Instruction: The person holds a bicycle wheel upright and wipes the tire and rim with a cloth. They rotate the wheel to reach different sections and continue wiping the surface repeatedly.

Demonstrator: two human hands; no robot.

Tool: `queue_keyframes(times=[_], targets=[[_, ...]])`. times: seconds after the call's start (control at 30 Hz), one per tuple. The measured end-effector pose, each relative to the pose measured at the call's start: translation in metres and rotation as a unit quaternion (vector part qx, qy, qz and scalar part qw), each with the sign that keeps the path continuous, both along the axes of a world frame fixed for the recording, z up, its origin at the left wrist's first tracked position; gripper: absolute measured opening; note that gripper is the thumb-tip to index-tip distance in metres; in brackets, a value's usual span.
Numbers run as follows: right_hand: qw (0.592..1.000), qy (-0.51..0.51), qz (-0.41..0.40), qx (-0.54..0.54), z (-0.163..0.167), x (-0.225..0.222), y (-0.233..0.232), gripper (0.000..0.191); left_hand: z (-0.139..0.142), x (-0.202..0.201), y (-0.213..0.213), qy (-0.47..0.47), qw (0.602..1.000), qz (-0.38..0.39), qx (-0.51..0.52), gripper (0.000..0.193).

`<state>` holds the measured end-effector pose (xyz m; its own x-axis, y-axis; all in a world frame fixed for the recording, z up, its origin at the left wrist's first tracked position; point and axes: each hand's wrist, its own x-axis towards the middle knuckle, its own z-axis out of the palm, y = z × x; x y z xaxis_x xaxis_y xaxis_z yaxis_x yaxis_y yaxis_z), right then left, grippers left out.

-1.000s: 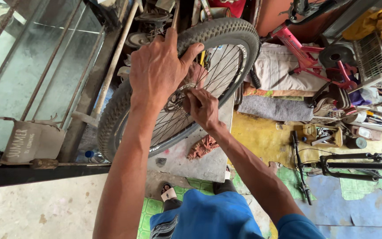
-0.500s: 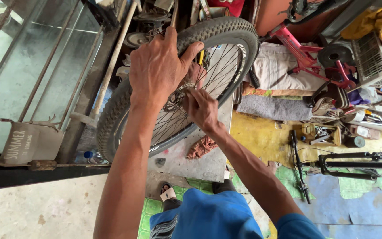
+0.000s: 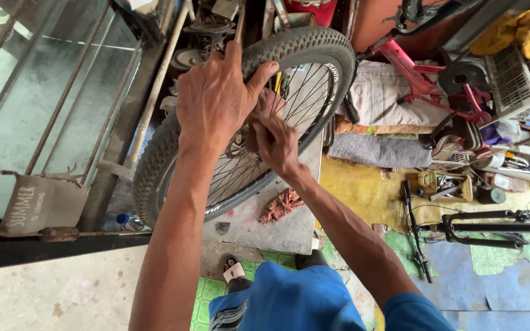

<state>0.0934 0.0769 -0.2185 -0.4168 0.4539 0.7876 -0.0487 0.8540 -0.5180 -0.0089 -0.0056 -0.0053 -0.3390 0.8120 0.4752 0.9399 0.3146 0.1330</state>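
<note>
At the wheel's centre, left hand (image 3: 216, 104) lies spread over the spokes, thumb hooked on the knobby tyre; right hand (image 3: 275, 142) is closed, pinching at the hub. Bicycle wheel (image 3: 314, 67) stands tilted on a grey slab (image 3: 283, 230), reddish rag (image 3: 280, 205) just below it.

A bicycle wheel (image 3: 277, 104) is held upright over a flat slab (image 3: 271, 224), on which a crumpled rag (image 3: 281, 204) lies. A glass pane with bars (image 3: 38, 104) is set to its left. To the right, a bicycle frame (image 3: 424, 76) is propped, with a wire basket (image 3: 526, 79) beyond it.
</note>
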Motion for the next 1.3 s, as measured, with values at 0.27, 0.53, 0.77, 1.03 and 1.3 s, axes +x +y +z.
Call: queue_keyframes(times=[0.27, 0.53, 0.77, 1.03, 1.3], targets=[[0.987, -0.092, 0.032, -0.130, 0.026, 0.007, 0.000, 0.013, 0.000, -0.002, -0.006, 0.034, 0.999, -0.002, 0.037, 0.064], [0.986, -0.020, 0.111, -0.121, 0.029, -0.002, 0.006, 0.012, -0.001, -0.008, -0.006, 0.034, 0.999, 0.005, 0.033, 0.065], [0.996, -0.031, 0.044, -0.065, -0.001, 0.015, -0.010, 0.015, 0.001, -0.007, -0.008, 0.007, 1.000, 0.009, 0.006, 0.065], [0.992, 0.010, 0.045, -0.113, 0.018, -0.012, 0.009, 0.014, -0.006, -0.002, 0.002, 0.041, 0.999, 0.002, 0.030, 0.070], [0.960, -0.067, 0.061, -0.263, -0.007, 0.017, -0.011, 0.019, -0.004, -0.009, -0.007, 0.020, 0.999, 0.004, 0.024, 0.065]])
